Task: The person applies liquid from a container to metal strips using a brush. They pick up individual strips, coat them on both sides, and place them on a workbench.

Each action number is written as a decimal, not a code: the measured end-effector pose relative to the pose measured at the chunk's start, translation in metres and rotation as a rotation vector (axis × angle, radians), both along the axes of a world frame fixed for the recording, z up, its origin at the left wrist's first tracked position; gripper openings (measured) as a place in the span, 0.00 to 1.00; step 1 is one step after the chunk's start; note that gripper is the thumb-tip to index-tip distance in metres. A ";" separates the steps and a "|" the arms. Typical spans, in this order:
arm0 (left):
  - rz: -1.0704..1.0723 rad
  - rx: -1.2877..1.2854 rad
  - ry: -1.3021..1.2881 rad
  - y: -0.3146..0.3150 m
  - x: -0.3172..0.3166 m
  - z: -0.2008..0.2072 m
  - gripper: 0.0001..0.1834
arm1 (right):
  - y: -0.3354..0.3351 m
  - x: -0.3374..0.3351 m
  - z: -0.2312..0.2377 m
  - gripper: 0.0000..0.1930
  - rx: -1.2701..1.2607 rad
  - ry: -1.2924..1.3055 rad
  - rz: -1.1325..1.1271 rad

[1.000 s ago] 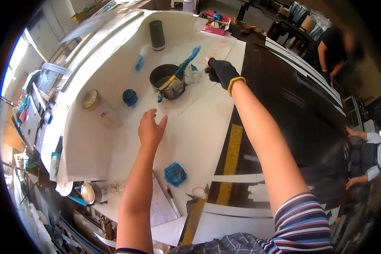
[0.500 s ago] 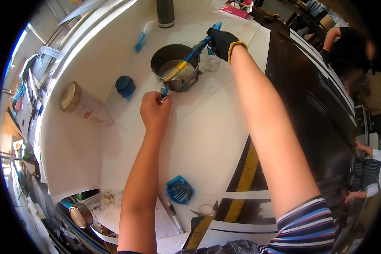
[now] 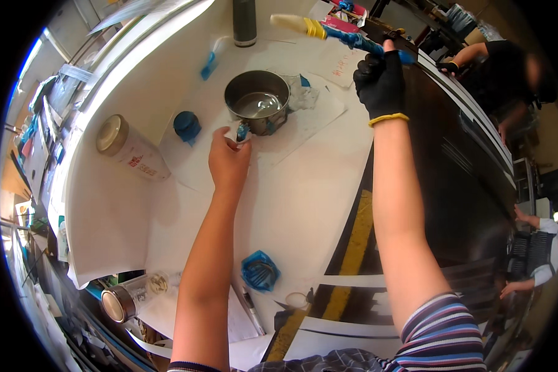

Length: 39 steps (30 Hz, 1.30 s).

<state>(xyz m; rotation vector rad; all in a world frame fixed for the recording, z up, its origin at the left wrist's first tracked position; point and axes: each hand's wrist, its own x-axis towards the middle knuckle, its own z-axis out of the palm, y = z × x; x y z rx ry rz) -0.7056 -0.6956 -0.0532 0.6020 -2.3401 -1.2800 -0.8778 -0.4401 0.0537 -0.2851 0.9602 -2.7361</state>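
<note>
My bare left hand (image 3: 228, 162) grips the short blue-smeared handle (image 3: 240, 132) of a small metal pot (image 3: 257, 102) that stands on white sheeting and holds a pale liquid. My right hand (image 3: 380, 82), in a black glove with a yellow cuff, holds a paintbrush (image 3: 335, 33) by its blue-stained handle, lifted clear of the pot to the upper right. The brush's pale bristles and yellow ferrule point left. A crumpled white rag (image 3: 304, 96) with blue stains lies right beside the pot.
A dark cylinder (image 3: 244, 22), a blue scoop (image 3: 209, 59), a blue lid (image 3: 186, 125) and a lying gold-lidded jar (image 3: 129, 151) surround the pot. A blue crumpled cup (image 3: 259, 271), a pen and another jar (image 3: 124, 300) lie nearer. Dark striped panel (image 3: 452, 186) at right; other people work beyond it.
My left hand reached forward and took the pot's handle. My right hand grasped the brush resting in the pot and lifted it out, up and to the right.
</note>
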 end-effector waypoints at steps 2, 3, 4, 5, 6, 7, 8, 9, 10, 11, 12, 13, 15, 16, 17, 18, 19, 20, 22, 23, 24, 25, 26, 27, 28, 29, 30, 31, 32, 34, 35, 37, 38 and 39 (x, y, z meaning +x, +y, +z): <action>-0.007 0.033 0.007 0.002 0.000 -0.002 0.27 | 0.009 -0.004 0.002 0.13 0.059 -0.116 0.172; -0.009 0.048 0.010 0.002 -0.001 -0.003 0.30 | -0.005 0.013 0.012 0.08 0.236 -0.176 -0.070; -0.015 0.049 -0.003 0.001 0.000 -0.001 0.30 | -0.016 0.021 0.014 0.09 0.314 -0.103 -0.157; -0.022 0.051 -0.016 0.002 0.000 0.000 0.30 | -0.024 0.028 0.015 0.10 0.391 -0.031 -0.244; -0.029 0.053 -0.028 0.001 0.002 0.003 0.29 | -0.029 0.038 0.016 0.14 0.502 0.093 -0.285; -0.024 0.052 -0.032 0.000 0.004 0.003 0.29 | -0.037 0.051 0.017 0.13 0.573 0.164 -0.300; -0.018 0.052 -0.036 -0.002 0.008 0.004 0.29 | -0.045 0.056 0.009 0.12 0.642 0.316 -0.346; -0.015 0.052 -0.036 -0.004 0.012 0.006 0.29 | -0.051 0.061 0.002 0.12 0.709 0.471 -0.395; -0.018 0.074 -0.012 -0.004 0.015 0.005 0.29 | -0.053 0.064 -0.003 0.10 0.891 0.672 -0.489; -0.019 0.095 0.012 -0.005 0.019 0.002 0.29 | -0.055 0.064 -0.009 0.10 1.067 0.827 -0.541; -0.019 0.117 0.035 -0.004 0.024 0.002 0.29 | -0.059 0.066 -0.012 0.11 1.225 0.984 -0.612; -0.015 0.142 0.054 -0.003 0.030 0.003 0.29 | -0.065 0.072 -0.017 0.11 1.283 1.003 -0.608; 0.010 0.191 0.097 -0.005 0.051 0.010 0.28 | -0.079 0.085 -0.017 0.13 1.361 1.074 -0.602; 0.017 0.242 0.108 -0.004 0.060 0.015 0.28 | -0.081 0.084 -0.020 0.14 1.412 1.102 -0.556; 0.026 0.293 0.120 -0.005 0.071 0.022 0.28 | -0.082 0.084 -0.022 0.14 1.461 1.131 -0.508; 0.034 0.344 0.130 -0.007 0.082 0.029 0.27 | -0.083 0.085 -0.020 0.14 1.521 1.118 -0.468; 0.043 0.379 0.144 -0.009 0.092 0.032 0.27 | -0.084 0.088 -0.017 0.14 1.585 1.101 -0.430; 0.053 0.414 0.157 -0.013 0.104 0.035 0.26 | -0.083 0.090 -0.014 0.14 1.647 1.084 -0.391; 0.083 0.473 0.163 -0.020 0.130 0.045 0.25 | -0.083 0.092 -0.011 0.15 1.591 1.066 -0.437; 0.097 0.500 0.154 -0.023 0.143 0.051 0.25 | -0.082 0.092 -0.009 0.15 1.565 1.057 -0.460; 0.109 0.528 0.148 -0.025 0.156 0.055 0.24 | -0.080 0.091 -0.008 0.15 1.548 1.053 -0.466; 0.116 0.538 0.151 -0.029 0.169 0.057 0.24 | -0.080 0.089 -0.009 0.15 1.528 1.051 -0.467; 0.121 0.548 0.154 -0.032 0.182 0.058 0.23 | -0.079 0.087 -0.010 0.15 1.508 1.049 -0.469; 0.129 0.557 0.154 -0.034 0.195 0.059 0.23 | -0.080 0.088 -0.011 0.14 1.525 1.062 -0.448; 0.128 0.570 0.142 -0.034 0.205 0.061 0.23 | -0.080 0.089 -0.010 0.13 1.548 1.071 -0.432; 0.127 0.582 0.130 -0.035 0.215 0.063 0.22 | -0.079 0.090 -0.008 0.13 1.572 1.079 -0.417; 0.136 0.594 0.124 -0.035 0.225 0.065 0.22 | -0.079 0.094 -0.003 0.12 1.517 1.059 -0.462; 0.146 0.592 0.120 -0.035 0.234 0.067 0.22 | -0.078 0.102 0.004 0.12 1.462 1.037 -0.507; 0.155 0.589 0.115 -0.035 0.242 0.070 0.22 | -0.077 0.109 0.008 0.11 1.407 1.013 -0.551; 0.143 0.573 0.096 -0.036 0.260 0.073 0.21 | -0.076 0.122 0.013 0.11 1.247 0.970 -0.617; 0.123 0.558 0.083 -0.038 0.269 0.073 0.21 | -0.074 0.127 0.015 0.11 1.167 0.947 -0.650; 0.112 0.562 0.057 -0.036 0.281 0.078 0.21 | -0.072 0.131 0.015 0.11 1.411 0.945 -0.638; 0.124 0.580 0.040 -0.029 0.287 0.081 0.21 | -0.069 0.137 0.016 0.11 1.463 0.935 -0.650; 0.141 0.597 0.030 -0.024 0.292 0.084 0.21 | -0.069 0.144 0.019 0.11 1.509 0.932 -0.661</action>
